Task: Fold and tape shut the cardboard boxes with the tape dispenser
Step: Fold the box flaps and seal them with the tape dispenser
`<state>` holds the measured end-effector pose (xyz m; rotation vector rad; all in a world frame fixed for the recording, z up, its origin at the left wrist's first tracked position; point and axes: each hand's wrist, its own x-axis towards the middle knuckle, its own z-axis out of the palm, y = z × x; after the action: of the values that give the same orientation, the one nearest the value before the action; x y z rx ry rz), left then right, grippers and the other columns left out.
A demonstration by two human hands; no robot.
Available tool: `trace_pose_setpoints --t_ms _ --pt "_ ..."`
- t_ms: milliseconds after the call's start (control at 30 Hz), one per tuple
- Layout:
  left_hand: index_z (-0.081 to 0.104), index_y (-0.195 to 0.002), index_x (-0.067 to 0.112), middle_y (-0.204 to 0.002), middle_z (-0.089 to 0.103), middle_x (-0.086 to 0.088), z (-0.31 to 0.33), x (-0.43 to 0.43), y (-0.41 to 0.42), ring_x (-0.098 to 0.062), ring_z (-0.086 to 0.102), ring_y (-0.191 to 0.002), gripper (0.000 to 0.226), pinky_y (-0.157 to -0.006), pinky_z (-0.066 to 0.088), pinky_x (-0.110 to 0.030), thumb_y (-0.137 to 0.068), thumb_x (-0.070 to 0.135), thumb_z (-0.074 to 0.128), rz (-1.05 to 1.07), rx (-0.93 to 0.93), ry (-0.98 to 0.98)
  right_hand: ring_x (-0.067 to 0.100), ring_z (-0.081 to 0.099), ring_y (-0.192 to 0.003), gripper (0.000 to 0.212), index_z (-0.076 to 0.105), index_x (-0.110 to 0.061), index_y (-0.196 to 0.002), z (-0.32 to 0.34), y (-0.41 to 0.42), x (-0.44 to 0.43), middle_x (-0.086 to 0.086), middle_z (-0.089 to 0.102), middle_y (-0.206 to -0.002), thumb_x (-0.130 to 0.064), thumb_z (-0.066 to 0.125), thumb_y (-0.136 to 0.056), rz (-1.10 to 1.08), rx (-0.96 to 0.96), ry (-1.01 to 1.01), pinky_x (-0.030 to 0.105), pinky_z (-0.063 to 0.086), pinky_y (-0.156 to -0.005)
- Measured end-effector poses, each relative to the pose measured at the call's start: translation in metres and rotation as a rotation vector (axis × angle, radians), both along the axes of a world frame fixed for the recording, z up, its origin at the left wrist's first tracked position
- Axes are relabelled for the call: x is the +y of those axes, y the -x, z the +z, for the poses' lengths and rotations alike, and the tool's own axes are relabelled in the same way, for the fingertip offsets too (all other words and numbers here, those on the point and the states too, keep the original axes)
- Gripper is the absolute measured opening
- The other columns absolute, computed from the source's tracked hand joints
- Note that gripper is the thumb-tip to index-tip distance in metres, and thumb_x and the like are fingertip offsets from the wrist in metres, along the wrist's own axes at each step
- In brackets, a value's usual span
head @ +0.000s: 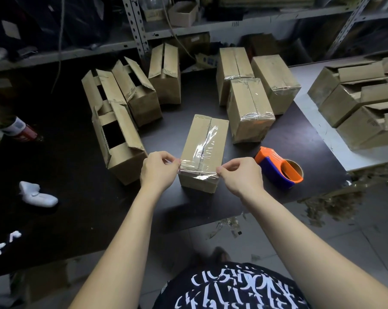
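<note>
A closed cardboard box [202,139] stands on the dark table [77,175] in front of me, with clear tape along its top seam. A strip of clear tape [198,169] stretches across its near top edge. My left hand [158,169] pinches the strip's left end at the box's left corner. My right hand [240,175] pinches the right end at the right corner. The orange and blue tape dispenser [279,167] lies on the table just right of my right hand, held by neither hand.
Several open boxes [119,139] stand at the left and back. Three taped boxes [251,108] stand at the back right. More untaped boxes [362,108] are stacked on a white surface at the right. A white object [38,195] lies at the left; shelving runs behind.
</note>
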<state>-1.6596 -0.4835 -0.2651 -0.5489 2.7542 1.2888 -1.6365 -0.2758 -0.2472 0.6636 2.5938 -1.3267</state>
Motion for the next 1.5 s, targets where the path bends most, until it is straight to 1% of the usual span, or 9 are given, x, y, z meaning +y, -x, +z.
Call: trace_pose_setpoints --t_ms 200,333,467,833,1033,1133,1200,1400,1500 --pt "0.075 -0.078 0.024 -0.076 0.074 -0.002 -0.007 -0.003 -0.002 -0.020 0.067 -0.073 0.015 -0.071 0.059 -0.039 -0.089 0.033 0.076 0.035 -0.016 -0.131 0.022 0.079 -0.076 0.009 0.080 -0.014 -0.076 -0.006 -0.002 -0.002 0.006 0.078 -0.075 -0.016 0.087 -0.082 -0.193 -0.073 0.382 0.035 0.065 -0.069" --pt "0.075 -0.089 0.016 -0.082 0.073 -0.009 -0.006 -0.002 -0.006 -0.017 0.051 -0.055 0.014 -0.049 0.038 -0.025 -0.093 0.030 0.077 0.132 -0.133 -0.405 0.018 0.076 -0.066 0.019 0.071 -0.004 -0.084 -0.005 -0.006 0.001 0.015 0.078 -0.083 -0.007 0.089 -0.079 -0.332 -0.117 0.638 0.024 0.058 -0.055" --pt "0.062 -0.121 0.038 -0.088 0.073 -0.008 -0.009 -0.007 -0.005 -0.016 0.053 -0.056 0.029 -0.048 0.037 -0.024 -0.095 0.037 0.074 0.089 -0.213 -0.535 0.015 0.078 -0.074 0.021 0.074 -0.008 -0.089 -0.010 -0.006 0.006 0.009 0.080 -0.085 -0.011 0.090 -0.077 -0.344 -0.243 0.779 0.026 0.061 -0.060" --pt "0.043 -0.137 0.051 -0.074 0.061 -0.010 -0.011 -0.008 -0.004 -0.018 0.058 -0.053 0.031 -0.048 0.035 -0.026 -0.108 0.057 0.033 -0.194 -0.335 -0.396 0.013 0.062 -0.094 0.056 0.072 -0.018 -0.100 -0.033 -0.013 0.007 -0.004 0.072 -0.088 -0.046 0.091 -0.056 -0.348 -0.565 0.996 0.029 0.051 -0.075" --pt "0.040 -0.142 0.053 -0.078 0.059 -0.012 -0.019 -0.002 -0.013 -0.015 0.049 -0.055 0.045 -0.046 0.032 -0.023 -0.107 0.062 0.014 -0.218 -0.303 -0.309 0.009 0.061 -0.098 0.031 0.072 -0.028 -0.097 -0.038 -0.012 0.007 -0.011 0.071 -0.091 -0.057 0.073 -0.087 -0.265 -0.541 0.991 0.026 0.047 -0.076" --pt "0.055 -0.137 0.044 -0.099 0.068 -0.017 -0.032 -0.001 -0.013 -0.032 0.066 -0.087 0.046 -0.075 0.057 -0.040 -0.108 0.055 0.021 -0.148 -0.145 -0.221 0.009 0.064 -0.098 0.021 0.073 -0.026 -0.098 -0.043 -0.016 0.008 -0.012 0.075 -0.087 -0.046 0.073 -0.092 -0.251 -0.442 0.948 0.025 0.045 -0.075" --pt "0.060 -0.129 0.040 -0.114 0.069 -0.011 -0.039 0.000 -0.013 -0.033 0.063 -0.108 0.047 -0.098 0.053 -0.050 -0.105 0.055 0.022 -0.140 -0.076 -0.106 0.014 0.067 -0.096 0.015 0.075 -0.021 -0.099 -0.051 -0.016 0.010 -0.007 0.076 -0.085 -0.033 0.079 -0.090 -0.245 -0.247 0.859 0.025 0.047 -0.071" --pt "0.068 -0.122 0.019 -0.095 0.061 -0.003 -0.032 0.004 -0.021 -0.010 0.061 -0.085 0.023 -0.077 0.050 -0.023 -0.102 0.013 0.059 -0.006 0.188 -0.050 0.009 0.069 -0.085 0.016 0.074 -0.017 -0.100 -0.046 -0.016 0.028 -0.001 0.076 -0.094 -0.006 0.079 -0.089 0.022 0.393 0.367 0.022 0.056 -0.078" --pt "0.074 -0.109 0.016 -0.101 0.064 0.001 -0.028 -0.009 -0.026 -0.001 0.062 -0.089 0.027 -0.076 0.049 -0.014 -0.092 -0.004 0.067 -0.191 0.390 -0.018 0.010 0.070 -0.096 0.026 0.078 -0.015 -0.104 -0.039 -0.014 0.036 -0.001 0.073 -0.105 0.005 0.076 -0.087 0.321 0.541 0.213 0.022 0.057 -0.082"
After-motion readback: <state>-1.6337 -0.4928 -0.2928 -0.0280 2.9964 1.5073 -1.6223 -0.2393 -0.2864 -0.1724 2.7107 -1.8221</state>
